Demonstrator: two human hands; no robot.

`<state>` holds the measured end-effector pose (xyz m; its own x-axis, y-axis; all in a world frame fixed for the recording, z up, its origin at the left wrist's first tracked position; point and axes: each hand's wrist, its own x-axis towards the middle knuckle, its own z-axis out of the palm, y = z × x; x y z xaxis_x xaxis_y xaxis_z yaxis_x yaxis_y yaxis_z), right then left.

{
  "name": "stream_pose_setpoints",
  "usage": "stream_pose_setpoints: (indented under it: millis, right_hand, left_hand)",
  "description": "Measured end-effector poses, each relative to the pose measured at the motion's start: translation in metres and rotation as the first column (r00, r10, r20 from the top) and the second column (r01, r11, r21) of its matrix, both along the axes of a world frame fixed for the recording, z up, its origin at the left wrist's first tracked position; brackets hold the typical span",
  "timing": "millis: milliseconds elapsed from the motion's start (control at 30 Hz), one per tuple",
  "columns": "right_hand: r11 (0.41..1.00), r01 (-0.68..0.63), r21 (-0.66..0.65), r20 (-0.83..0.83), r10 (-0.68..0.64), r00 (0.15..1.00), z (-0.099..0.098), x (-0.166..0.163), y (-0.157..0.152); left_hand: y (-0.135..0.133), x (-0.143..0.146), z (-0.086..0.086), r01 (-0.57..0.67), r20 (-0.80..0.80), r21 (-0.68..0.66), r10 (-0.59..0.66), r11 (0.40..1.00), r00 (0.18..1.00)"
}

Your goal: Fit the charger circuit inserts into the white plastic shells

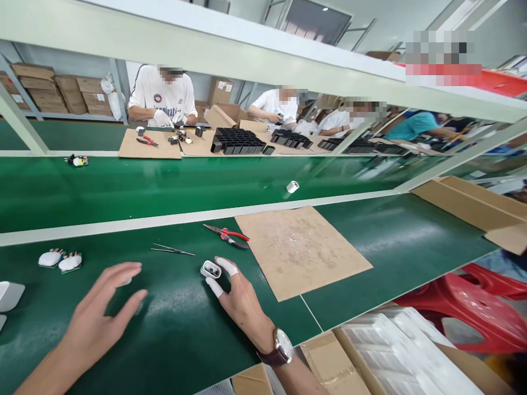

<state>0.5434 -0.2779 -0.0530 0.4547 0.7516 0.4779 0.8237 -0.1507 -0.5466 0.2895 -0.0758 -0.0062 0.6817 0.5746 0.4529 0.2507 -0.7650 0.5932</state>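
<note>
My right hand (242, 297), with white finger cots on thumb and forefinger and a watch on the wrist, grips a small white oval plastic housing (211, 269). Dark parts show inside the housing's open top. Over the green bench my left hand (102, 307) is held with fingers and thumb apart, holding nothing. Tweezers (173, 250) lie beyond and between the hands. Red-and-black-handled pliers (226, 235) lie just past the housing. Left of my left hand sit two small circuit boards with white tops (70, 263) and, at the frame edge, white plastic housings (10, 296).
A cardboard sheet (304, 252) lies right of the pliers. Behind a pale rail runs a green belt (185, 186) carrying a white housing (292, 187) and a circuit board (78, 161). Co-workers sit opposite. Boxes (341, 356) and a red stool (465, 307) stand right of the bench.
</note>
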Motion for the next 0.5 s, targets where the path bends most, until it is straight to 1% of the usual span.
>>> stream_pose_setpoints:
  millis: [100, 133, 167, 200, 267, 367, 433, 500]
  right_hand:
    - [0.997, 0.007, 0.074, 0.013, -0.008, 1.000, 0.015, -0.003, -0.002]
    - [0.995, -0.016, 0.097, 0.006, 0.015, 1.000, 0.020, -0.005, 0.000]
    - [0.992, -0.053, 0.118, -0.001, 0.054, 0.999, 0.025, -0.009, 0.004]
    - [0.986, -0.104, 0.129, -0.005, 0.106, 0.994, 0.029, -0.013, 0.009]
    - [0.966, -0.230, 0.115, 0.007, 0.231, 0.973, 0.034, -0.025, 0.023]
    - [0.915, -0.403, 0.013, 0.037, 0.402, 0.915, 0.037, -0.046, 0.054]
    - [0.877, -0.477, -0.061, 0.041, 0.480, 0.876, 0.035, -0.060, 0.076]
    - [0.845, -0.521, -0.121, 0.038, 0.529, 0.848, 0.031, -0.070, 0.098]
  left_hand:
    - [0.031, -0.029, 0.004, -0.179, 0.037, 0.073, 0.177, 0.981, 0.984]
    - [0.039, -0.037, 0.004, -0.208, 0.049, 0.100, 0.204, 0.973, 0.978]
    - [0.045, -0.043, 0.003, -0.209, 0.057, 0.125, 0.203, 0.970, 0.978]
    - [0.048, -0.047, 0.001, -0.183, 0.053, 0.146, 0.177, 0.972, 0.983]
    - [0.050, -0.050, -0.007, -0.077, -0.002, 0.163, 0.078, 0.984, 0.997]
    - [0.046, -0.046, -0.023, 0.069, -0.103, 0.140, -0.055, 0.988, 0.993]
    - [0.044, -0.043, -0.031, 0.121, -0.126, 0.128, -0.105, 0.984, 0.986]
    - [0.044, -0.042, -0.035, 0.143, -0.104, 0.128, -0.130, 0.981, 0.986]
